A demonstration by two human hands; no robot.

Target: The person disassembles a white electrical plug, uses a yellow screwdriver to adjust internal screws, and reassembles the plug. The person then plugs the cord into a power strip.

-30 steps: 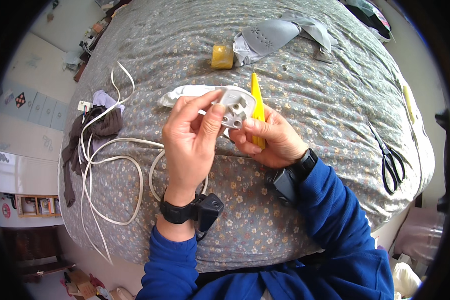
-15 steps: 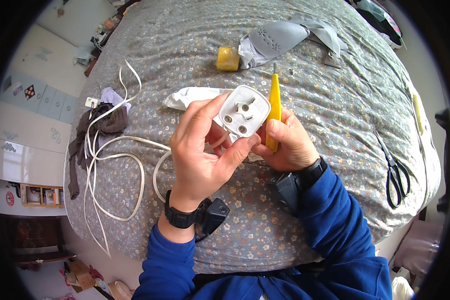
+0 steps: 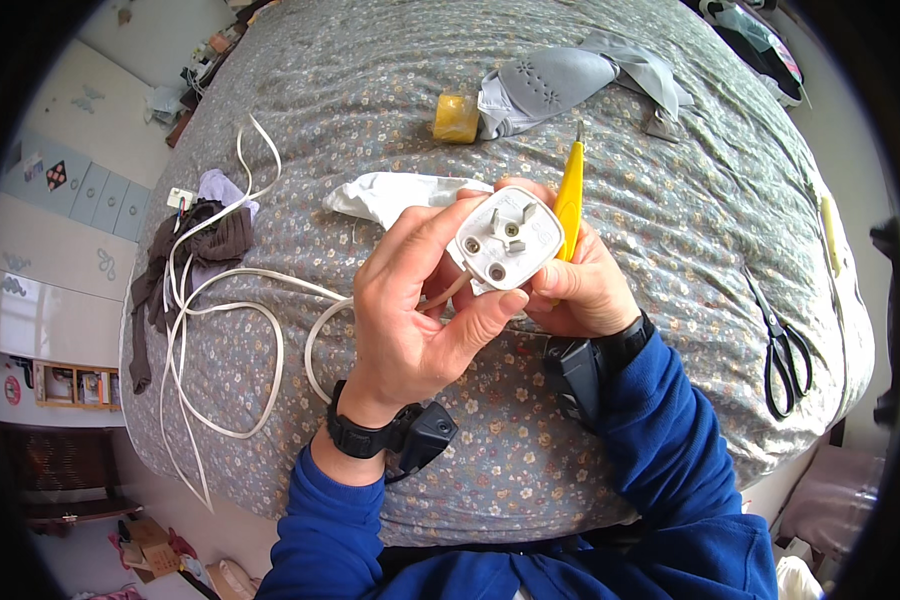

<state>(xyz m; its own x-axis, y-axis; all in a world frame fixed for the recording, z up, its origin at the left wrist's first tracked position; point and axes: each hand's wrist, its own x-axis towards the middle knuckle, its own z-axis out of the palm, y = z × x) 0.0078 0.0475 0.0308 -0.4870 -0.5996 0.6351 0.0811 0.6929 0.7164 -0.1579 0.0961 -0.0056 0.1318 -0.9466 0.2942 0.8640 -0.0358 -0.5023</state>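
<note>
A white three-pin plug [image 3: 515, 262] is held up between both hands, its metal pins and screw holes facing me. My left hand [image 3: 407, 292] is closed around its left side, thumb along the lower edge. From that side runs the plug's white cable [image 3: 260, 276], which lies in loose loops on the bed. My right hand [image 3: 588, 290] steadies the plug's right edge and also grips a yellow-handled screwdriver-like tool [image 3: 570, 200], its thin metal tip pointing away from me. A white cloth or bag [image 3: 375, 196] lies just beyond my left hand.
Floral bedding [image 3: 530, 440] spreads under everything. Black-handled scissors [image 3: 785, 360] rest at the right. Farther off lie a yellow tape roll [image 3: 455, 119] and a grey cloth item [image 3: 550, 82]. Dark crumpled clothing [image 3: 215, 238] and a small white block with wires [image 3: 180, 198] sit at the left.
Both hands have shifted slightly right and nearer to me with the plug. The plug is turned a little, and the yellow tool now leans more to the right.
</note>
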